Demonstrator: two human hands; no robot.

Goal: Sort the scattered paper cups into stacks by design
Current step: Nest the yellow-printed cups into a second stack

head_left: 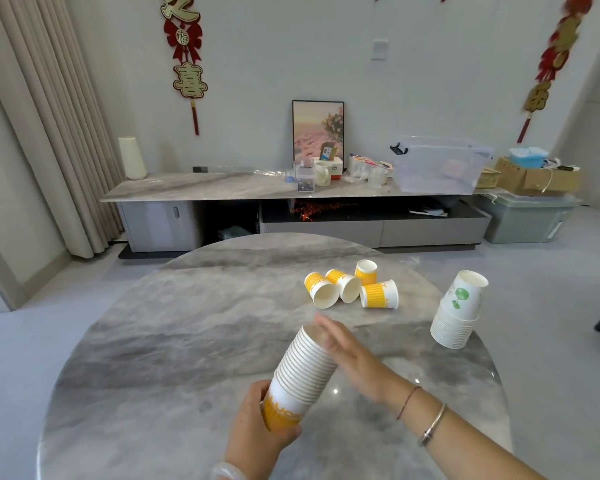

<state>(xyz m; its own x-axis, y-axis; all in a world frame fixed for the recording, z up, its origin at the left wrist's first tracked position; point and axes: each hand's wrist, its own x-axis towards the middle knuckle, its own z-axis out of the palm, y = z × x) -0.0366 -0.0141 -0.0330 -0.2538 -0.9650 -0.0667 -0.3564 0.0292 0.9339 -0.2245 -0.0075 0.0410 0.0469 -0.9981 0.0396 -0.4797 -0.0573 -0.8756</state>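
Observation:
My left hand (257,427) grips the bottom of a tall stack of yellow-and-white paper cups (302,372), tilted with its mouth pointing away from me. With straight fingers, my right hand (343,344) lies flat against the top end of that stack. Several loose yellow-striped cups (350,287) lie scattered on the round marble table (174,334) further away, most on their sides. A stack of white cups with a green design (458,311) stands at the table's right edge.
Beyond the table runs a long low marble cabinet (201,188) holding a framed picture, a mug, a clear plastic box (437,164) and small clutter. Cardboard boxes and a grey bin sit at the far right. Curtains hang on the left.

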